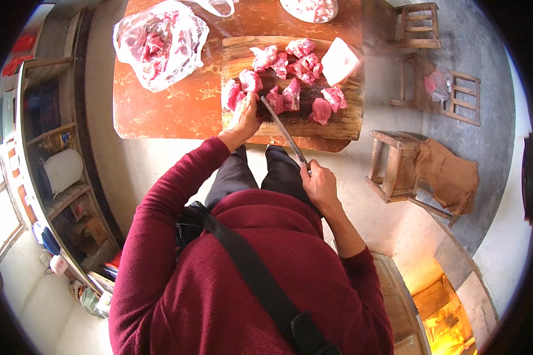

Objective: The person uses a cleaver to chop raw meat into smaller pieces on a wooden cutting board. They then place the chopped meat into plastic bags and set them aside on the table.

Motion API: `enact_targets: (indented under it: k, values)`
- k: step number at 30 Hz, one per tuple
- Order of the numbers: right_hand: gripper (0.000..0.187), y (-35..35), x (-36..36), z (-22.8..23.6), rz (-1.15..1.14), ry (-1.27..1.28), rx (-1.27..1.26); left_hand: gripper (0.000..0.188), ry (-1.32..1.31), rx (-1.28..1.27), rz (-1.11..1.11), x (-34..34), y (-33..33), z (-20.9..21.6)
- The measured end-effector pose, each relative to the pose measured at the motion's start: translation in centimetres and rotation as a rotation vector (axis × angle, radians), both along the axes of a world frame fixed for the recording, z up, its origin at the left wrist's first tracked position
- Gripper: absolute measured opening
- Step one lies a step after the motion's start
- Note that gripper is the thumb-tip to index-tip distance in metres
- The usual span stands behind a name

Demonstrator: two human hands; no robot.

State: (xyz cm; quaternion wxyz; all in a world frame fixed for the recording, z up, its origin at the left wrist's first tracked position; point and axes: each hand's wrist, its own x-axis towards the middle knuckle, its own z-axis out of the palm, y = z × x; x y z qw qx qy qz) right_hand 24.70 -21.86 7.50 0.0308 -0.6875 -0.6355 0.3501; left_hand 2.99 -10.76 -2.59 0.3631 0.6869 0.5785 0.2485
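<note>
Patterned reddish-orange tabletop (142, 109) fills the far part of my view, with a wooden cutting board (236, 52) lying at its near edge. I see the right hand (321, 184) grasping a knife (285, 133) by its handle, low and close to the body, short of the board. From that grip the blade's long axis runs forward and to the left, across the board's near edge, its far end just beside the fingers of the left hand (243, 121). That left hand reaches onto the board's near left corner, its fingers at a meat chunk (233, 93); I cannot tell whether they pinch it or only rest against it. By my judgement everything turns on this relation: the chunk lies forward and left of the right hand, the left hand is the nearer one, and the blade slants toward both fingers and meat. Farther over the board, more cut pieces (305, 66) lie scattered toward the middle and right, and a pale slab (340, 62) sits at the far right corner. Beyond the board to the left, I make out a clear plastic bag (186, 64) holding more meat; a wooden stool (391, 165) stands off to the right.
</note>
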Motion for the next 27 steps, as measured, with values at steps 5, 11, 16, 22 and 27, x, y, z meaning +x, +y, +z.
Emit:
enact_targets:
  k: [5,11,16,22,27]
  values:
    - [0.032,-1.0,0.5,-0.3,-0.054,-0.043,-0.057,0.043,0.128,0.014,-0.12,-0.3,0.1,-0.8]
    - [0.033,0.6,-1.7,-1.6,0.016,-0.063,-0.009,0.012,0.135,-0.029,-0.169,0.5,-0.5,-2.9]
    - [0.034,1.2,-1.0,-2.1,-0.017,-0.005,0.046,0.021,0.072,-0.015,-0.307,0.2,-0.2,-1.4]
    - [0.029,-1.6,2.3,0.0,-0.263,0.287,0.002,0.058,0.114,0.127,-0.12,2.4,2.3,1.8]
    - [0.027,-3.3,4.9,0.8,-0.448,0.326,0.105,0.054,0.45,0.159,-0.27,6.8,3.6,3.4]
